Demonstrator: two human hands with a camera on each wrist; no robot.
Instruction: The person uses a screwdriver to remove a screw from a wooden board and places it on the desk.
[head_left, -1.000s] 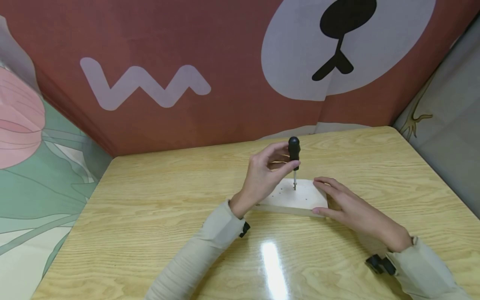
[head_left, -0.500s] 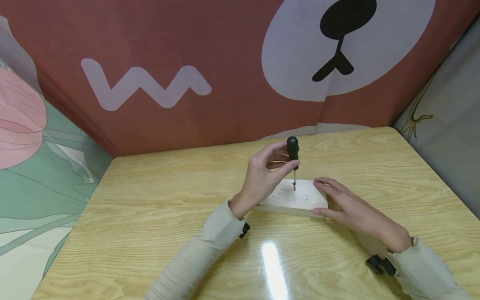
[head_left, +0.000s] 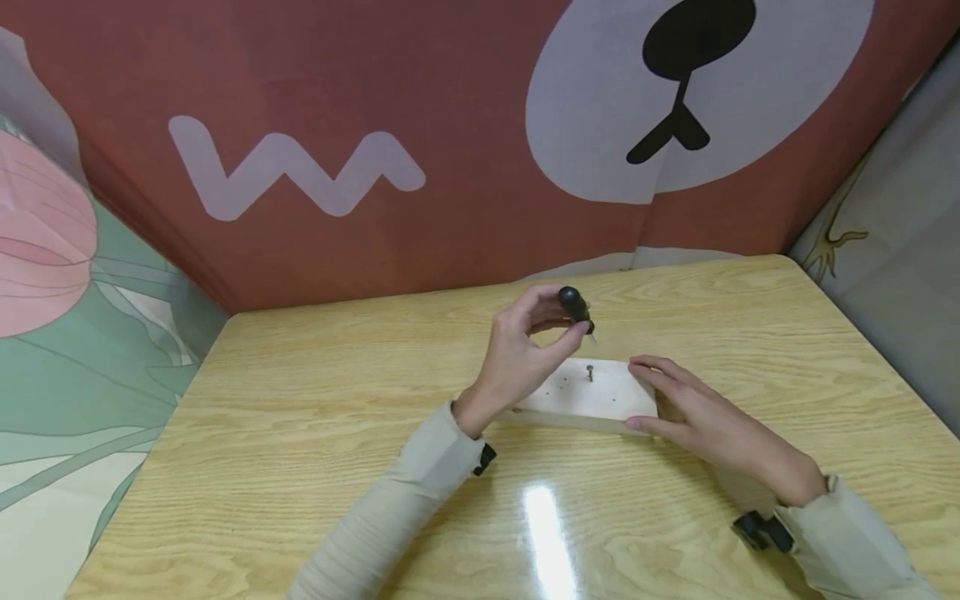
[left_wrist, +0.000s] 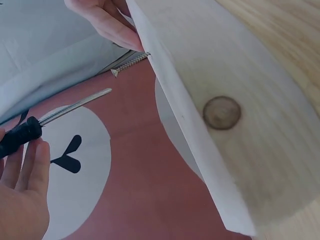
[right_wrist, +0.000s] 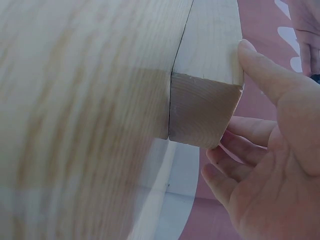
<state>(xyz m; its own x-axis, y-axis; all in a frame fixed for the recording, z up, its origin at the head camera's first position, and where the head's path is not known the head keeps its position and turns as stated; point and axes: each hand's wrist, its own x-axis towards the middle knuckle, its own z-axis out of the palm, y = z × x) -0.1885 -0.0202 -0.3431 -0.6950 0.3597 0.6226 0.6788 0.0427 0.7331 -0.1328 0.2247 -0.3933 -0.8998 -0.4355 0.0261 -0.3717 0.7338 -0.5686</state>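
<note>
My left hand [head_left: 517, 350] holds a black-handled screwdriver [head_left: 574, 305], now tilted and raised off the pale wooden block [head_left: 626, 385]. A screw [head_left: 590, 372] stands upright in the block's top, partly sunk, with several small holes around it. In the left wrist view the screwdriver [left_wrist: 22, 136] has its bare metal tip apart from the head of the threaded screw [left_wrist: 131, 63]. My right hand [head_left: 708, 421] holds the block's right end, thumb on the near edge and fingers on the far edge. The right wrist view shows the thumb against the block's [right_wrist: 204, 110] upper edge.
The block lies flat on a wood-grain table [head_left: 315, 400]. A red printed cloth [head_left: 375, 250] hangs behind the table's back edge. Patterned cloths [head_left: 60, 350] flank both sides. Small black devices [head_left: 761, 529] sit at the wrists.
The screwdriver has lifted off the screw head and tilted, its handle leaning left. My left hand has shifted slightly left. The screw stays standing in the block, and my right hand keeps its place.
</note>
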